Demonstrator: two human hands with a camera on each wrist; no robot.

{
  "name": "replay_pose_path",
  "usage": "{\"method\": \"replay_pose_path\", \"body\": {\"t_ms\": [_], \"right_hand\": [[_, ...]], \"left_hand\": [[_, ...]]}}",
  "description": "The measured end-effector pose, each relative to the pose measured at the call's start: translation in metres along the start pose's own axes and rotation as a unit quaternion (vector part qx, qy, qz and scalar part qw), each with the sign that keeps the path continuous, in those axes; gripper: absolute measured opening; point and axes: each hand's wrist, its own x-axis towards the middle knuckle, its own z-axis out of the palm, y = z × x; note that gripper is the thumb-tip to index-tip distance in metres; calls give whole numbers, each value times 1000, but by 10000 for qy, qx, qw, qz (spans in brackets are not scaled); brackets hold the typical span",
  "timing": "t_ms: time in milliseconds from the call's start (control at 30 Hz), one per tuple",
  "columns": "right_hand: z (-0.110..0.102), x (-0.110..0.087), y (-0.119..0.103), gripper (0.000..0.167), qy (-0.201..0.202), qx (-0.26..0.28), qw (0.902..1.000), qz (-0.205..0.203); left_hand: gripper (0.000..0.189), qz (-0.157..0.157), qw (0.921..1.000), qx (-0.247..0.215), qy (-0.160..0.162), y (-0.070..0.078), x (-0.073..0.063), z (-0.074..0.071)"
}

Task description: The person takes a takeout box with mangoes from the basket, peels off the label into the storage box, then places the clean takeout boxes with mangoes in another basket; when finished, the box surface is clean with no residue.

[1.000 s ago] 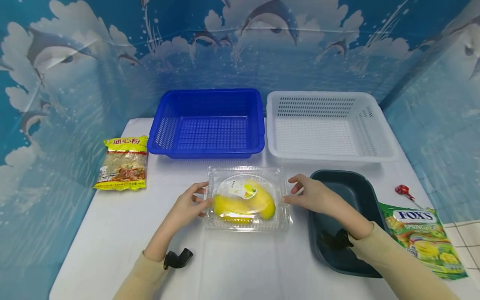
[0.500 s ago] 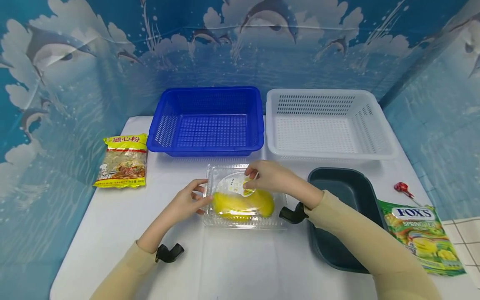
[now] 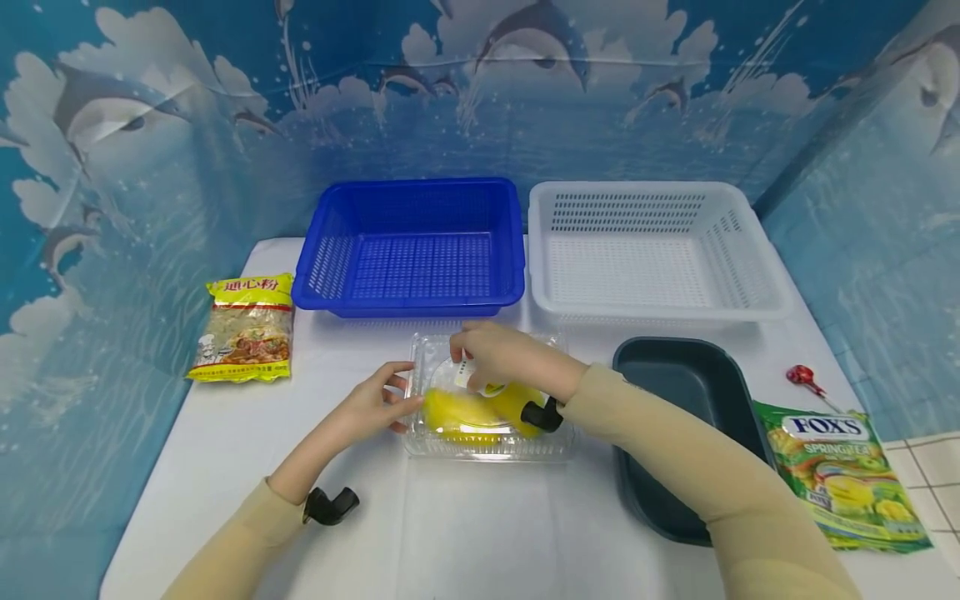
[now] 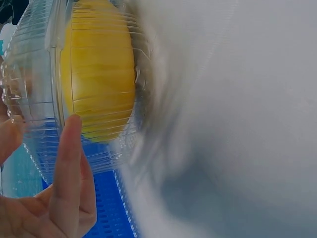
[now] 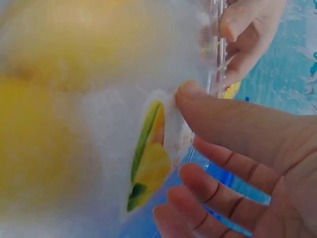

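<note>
A clear plastic clamshell box (image 3: 487, 452) with smooth yellow fruits (image 3: 457, 414), resembling mangoes, lies on the white table. My left hand (image 3: 372, 402) touches the box's left side, thumb and fingers spread. The left wrist view shows a straight finger (image 4: 69, 158) against the ribbed wall. Over the lid, my right hand (image 3: 504, 358) rests at the round label (image 5: 148, 153), which has a green and yellow fruit picture. In the right wrist view its thumb lies at the label's edge, with the other fingers loosely bent and apart from it.
Behind the box stand a blue basket (image 3: 408, 310) and a white basket (image 3: 660, 312). A dark green tray (image 3: 678, 367) is at the right, partly under the right sleeve. Beyond it lie a FOX'S candy bag (image 3: 843, 475) and a red lollipop (image 3: 801, 375). A pasta bag (image 3: 243, 329) lies at far left.
My right hand has moved from the box's right side, leftward over the lid, to the label. The left hand stays at the left side, and the box keeps its place.
</note>
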Motion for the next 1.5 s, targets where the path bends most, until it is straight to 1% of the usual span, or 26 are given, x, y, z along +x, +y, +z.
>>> {"method": "replay_pose_path", "body": {"t_ms": [167, 333, 467, 600, 733, 833, 1300, 1400, 1500], "right_hand": [[0, 4, 1, 26, -17, -296, 9994, -157], [-2, 6, 4, 23, -142, -298, 9991, -271], [-4, 7, 4, 28, -196, -350, 9981, -464], [-5, 7, 3, 36, -319, -590, 9959, -609], [-5, 6, 3, 36, -429, -842, 9937, -609], [-5, 7, 3, 34, -441, -925, 9926, -645], [-4, 8, 5, 28, -483, -845, 9923, -761], [-2, 8, 4, 31, -541, -718, 9940, -619], [-1, 7, 2, 39, -530, -475, 9969, -344]], "left_hand": [[65, 52, 9999, 75, -60, -1, 1, -2], [67, 63, 9999, 115, -89, 1, 2, -3], [67, -4, 9999, 120, -90, 2, 2, -4], [68, -11, 9998, 139, -123, 2, 2, -4], [69, 22, 9998, 148, -157, 1, 3, -4], [68, 33, 9998, 152, -158, 0, 4, -4], [67, -28, 9999, 86, -70, -2, 4, -1], [68, -37, 10000, 57, -55, -3, 4, -1], [68, -40, 10000, 53, -38, -4, 3, 0]]}}
